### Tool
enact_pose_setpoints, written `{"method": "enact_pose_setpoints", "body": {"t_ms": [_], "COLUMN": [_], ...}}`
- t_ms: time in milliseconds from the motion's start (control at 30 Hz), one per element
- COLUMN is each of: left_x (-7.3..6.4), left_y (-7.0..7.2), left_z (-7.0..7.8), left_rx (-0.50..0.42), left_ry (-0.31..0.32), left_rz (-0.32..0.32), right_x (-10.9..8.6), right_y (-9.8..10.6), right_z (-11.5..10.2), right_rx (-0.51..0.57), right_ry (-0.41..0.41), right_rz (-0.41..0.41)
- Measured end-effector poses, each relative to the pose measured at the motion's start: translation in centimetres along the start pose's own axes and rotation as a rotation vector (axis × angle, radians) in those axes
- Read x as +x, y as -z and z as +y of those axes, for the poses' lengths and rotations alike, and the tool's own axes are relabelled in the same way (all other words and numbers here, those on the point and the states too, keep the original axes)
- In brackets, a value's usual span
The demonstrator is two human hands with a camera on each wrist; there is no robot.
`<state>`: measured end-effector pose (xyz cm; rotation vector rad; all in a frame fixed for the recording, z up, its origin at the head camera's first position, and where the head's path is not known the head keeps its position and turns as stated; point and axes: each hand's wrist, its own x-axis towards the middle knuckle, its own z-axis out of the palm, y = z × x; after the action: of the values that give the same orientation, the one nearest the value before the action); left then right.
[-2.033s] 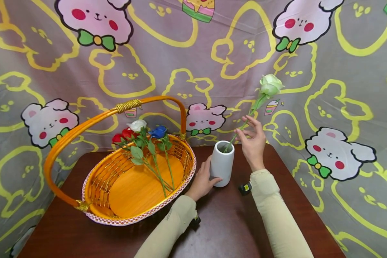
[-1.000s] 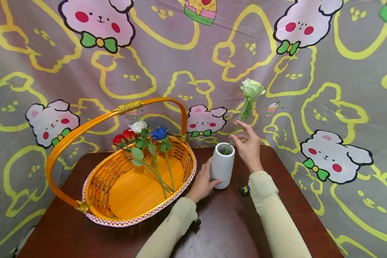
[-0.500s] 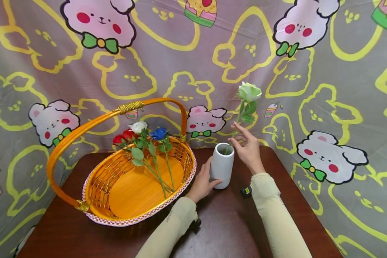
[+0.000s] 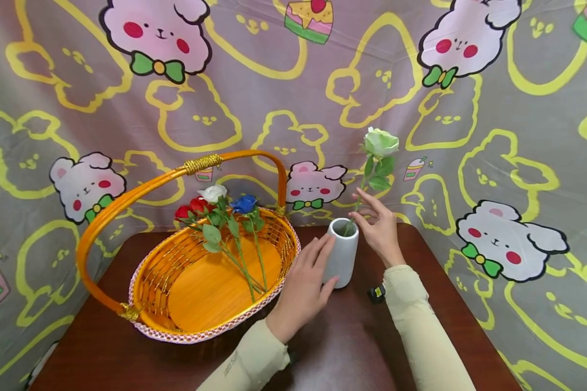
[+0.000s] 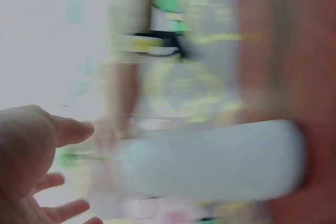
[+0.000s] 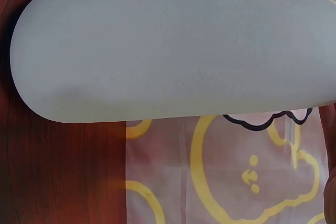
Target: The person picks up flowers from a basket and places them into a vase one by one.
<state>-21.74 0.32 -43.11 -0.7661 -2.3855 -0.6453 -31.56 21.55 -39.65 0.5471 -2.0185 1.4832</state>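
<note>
A white vase [image 4: 342, 266] stands upright on the table, its mouth facing up. My right hand [image 4: 380, 231] pinches the green stem of a pale green-white rose [image 4: 381, 142], whose lower end is inside the vase's mouth. At the vase's left side is my left hand [image 4: 300, 290], overlapping it in the head view. The left wrist view is blurred, but shows the left hand [image 5: 26, 156] with spread fingers, apart from the vase [image 5: 210, 163] and holding nothing. In the right wrist view the vase [image 6: 173, 51] fills the upper half, with only a sliver of hand at the right edge.
To the left sits an orange woven basket [image 4: 210, 304] with a tall arched handle [image 4: 127, 198]. Across its far side lie red roses [image 4: 198, 206], a white rose [image 4: 212, 193] and a blue rose [image 4: 244, 204]. A patterned cloth [image 4: 254, 92] hangs behind the brown table [image 4: 352, 347].
My left hand has let go of the vase and come up and nearer the camera. The rose has swung left to near upright and sunk lower, with my right hand lower on its stem.
</note>
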Motion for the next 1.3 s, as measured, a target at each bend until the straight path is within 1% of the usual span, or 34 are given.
{"method": "enact_pose_setpoints", "body": {"t_ms": [33,100,200,267,300,367,400,467,500,567,633,700,767,833,900,1033,1167,1300], "left_x": [0.1,0.2,0.0,-0.3,-0.5,-1.0,-1.3,-1.8,-2.1,-2.4,-2.7,-3.0,-3.4,-3.9,-4.1,-4.4,-4.5,-4.6], "left_y": [1.9,6.0,11.8,15.3,16.9,19.8,21.0,23.2,24.2,25.7,26.8,27.6,28.0,28.1,27.9,27.3,26.8,26.5], "left_z": [0.3,0.2,-0.8,-1.8,-2.4,-3.7,-4.4,-6.2,-7.2,-9.5,-11.8,-13.8,-15.3,-16.3,-16.9,-17.3,-17.4,-17.6], "left_rx": [-0.003,-0.017,-0.002,0.029,0.055,0.107,0.128,0.192,0.228,0.289,0.346,0.370,0.355,0.310,0.246,0.145,0.106,0.097], "left_ry": [-0.036,-0.107,-0.195,-0.216,-0.211,-0.171,-0.137,-0.057,-0.013,0.051,0.097,0.129,0.151,0.171,0.183,0.181,0.185,0.197], "left_rz": [0.048,0.165,0.372,0.506,0.565,0.653,0.681,0.686,0.662,0.611,0.543,0.483,0.445,0.411,0.398,0.379,0.360,0.358], "right_x": [0.0,0.0,0.1,0.0,0.0,0.0,0.0,0.1,0.1,0.1,0.1,0.1,0.0,0.0,0.0,0.0,0.0,0.0], "right_y": [0.0,0.0,0.0,-0.1,-0.1,0.0,0.0,0.1,0.1,0.1,0.0,0.0,-0.1,-0.1,-0.2,-0.2,-0.3,-0.2], "right_z": [0.0,-0.2,-0.3,-0.2,-0.2,-0.1,0.1,0.3,0.2,0.3,0.3,0.3,0.4,0.6,0.8,1.2,1.3,1.2], "right_rx": [0.001,0.000,-0.009,-0.014,-0.021,-0.017,-0.011,0.002,0.006,0.012,0.011,0.012,0.019,0.036,0.049,0.065,0.050,0.028], "right_ry": [0.004,0.011,0.010,-0.001,-0.007,-0.018,-0.020,-0.021,-0.026,-0.036,-0.052,-0.070,-0.085,-0.093,-0.094,-0.073,-0.053,-0.047], "right_rz": [0.003,0.006,0.009,0.015,0.019,0.027,0.031,0.041,0.043,0.048,0.053,0.052,0.054,0.053,0.054,0.052,0.040,0.025]}}
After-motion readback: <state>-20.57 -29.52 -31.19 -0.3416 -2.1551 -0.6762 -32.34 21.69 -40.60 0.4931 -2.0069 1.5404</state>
